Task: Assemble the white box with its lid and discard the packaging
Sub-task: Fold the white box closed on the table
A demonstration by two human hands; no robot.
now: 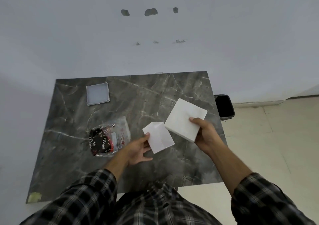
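Note:
My right hand (204, 135) grips a large white square box piece (183, 116) by its near corner, held tilted above the right side of the table. My left hand (139, 149) pinches a smaller white folded piece (158, 138) at its left edge, just left of the large piece and almost touching it. A shallow white tray-like box part (97, 94) lies open side up at the table's far left. A clear plastic wrapper with a black printed packet inside (108, 137) lies flat left of my left hand.
The dark marble table (72, 155) stands against a white wall. A black bin (224, 107) stands on the floor by the table's far right corner. A scrap of yellowish tape (35, 197) clings to the near left corner.

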